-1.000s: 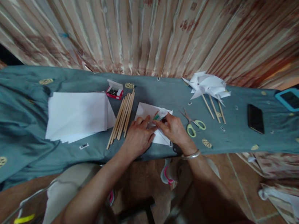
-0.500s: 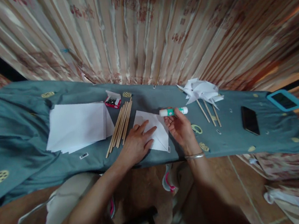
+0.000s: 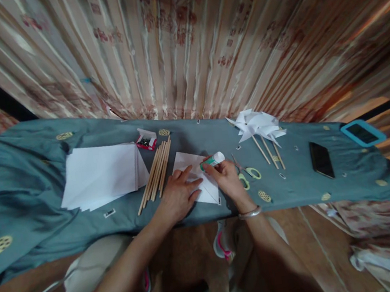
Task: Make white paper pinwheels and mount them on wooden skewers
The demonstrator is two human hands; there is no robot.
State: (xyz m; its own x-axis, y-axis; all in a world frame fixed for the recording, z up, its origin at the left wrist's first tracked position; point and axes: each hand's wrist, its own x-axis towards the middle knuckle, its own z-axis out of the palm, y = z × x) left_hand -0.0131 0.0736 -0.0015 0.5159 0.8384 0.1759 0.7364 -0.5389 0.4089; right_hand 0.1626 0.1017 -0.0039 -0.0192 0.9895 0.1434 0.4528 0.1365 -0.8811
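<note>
My left hand (image 3: 181, 191) lies with its fingers spread over a white sheet of paper (image 3: 206, 193) near the front edge of the cloth-covered table. In my right hand (image 3: 228, 177) is a white and green glue stick (image 3: 213, 161), tilted over the right part of that paper. Whether its tip touches the paper, I cannot tell. Scissors with light green handles (image 3: 253, 172) lie just right of my right hand. Wooden sticks (image 3: 157, 170) are bunched just left of the paper.
A stack of white paper (image 3: 100, 173) lies to the left, near a small red box (image 3: 146, 139) of dark bits. White paper pinwheels (image 3: 259, 125) on sticks rest at the back right. Farther right are a black phone (image 3: 321, 160) and a blue-framed device (image 3: 363, 133).
My right hand has turned the glue stick from level to slanted and brought it left over the paper. The scissors show more fully now. My left hand stays on the paper.
</note>
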